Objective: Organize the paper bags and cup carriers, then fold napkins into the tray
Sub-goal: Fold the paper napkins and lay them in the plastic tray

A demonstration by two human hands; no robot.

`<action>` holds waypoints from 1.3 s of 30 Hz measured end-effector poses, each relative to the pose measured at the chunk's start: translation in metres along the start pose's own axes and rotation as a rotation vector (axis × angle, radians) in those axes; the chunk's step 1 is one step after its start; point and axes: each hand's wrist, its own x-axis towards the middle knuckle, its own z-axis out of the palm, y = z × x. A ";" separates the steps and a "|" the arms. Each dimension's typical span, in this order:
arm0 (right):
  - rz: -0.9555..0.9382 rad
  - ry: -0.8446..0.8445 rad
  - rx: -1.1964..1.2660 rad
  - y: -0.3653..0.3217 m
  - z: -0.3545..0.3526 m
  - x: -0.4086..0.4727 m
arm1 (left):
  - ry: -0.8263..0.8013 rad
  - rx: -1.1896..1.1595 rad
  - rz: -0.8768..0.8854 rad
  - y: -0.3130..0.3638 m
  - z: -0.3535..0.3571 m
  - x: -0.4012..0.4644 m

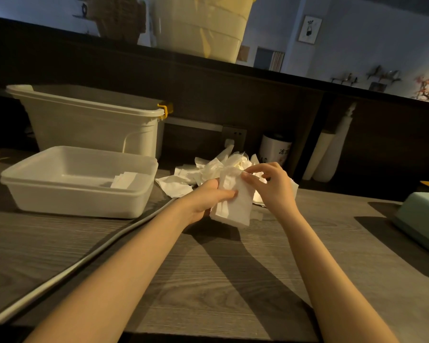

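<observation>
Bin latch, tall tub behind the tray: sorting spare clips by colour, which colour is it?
Yellow. The latch shows in the head view.

A grey cable (89, 263) crosses the wooden table (221, 280).

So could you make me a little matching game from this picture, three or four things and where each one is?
Things:
1. napkin being folded
2. folded napkin
3. loose napkin pile
4. grey cable

Places:
a. inside the white tray
b. on the table behind the hands
c. held between left hand and right hand
d. lying across the table, left of the arms

Pairs: 1-c, 2-a, 3-b, 4-d
</observation>
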 end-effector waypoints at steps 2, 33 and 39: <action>-0.026 0.050 0.029 -0.002 -0.002 0.000 | -0.023 -0.097 -0.028 0.001 0.000 -0.002; 0.098 -0.045 0.292 -0.001 0.004 -0.002 | -0.038 -0.151 -0.047 0.003 0.003 -0.005; 0.088 0.089 0.252 0.007 -0.004 0.006 | 0.126 -0.192 -0.020 0.002 -0.003 0.000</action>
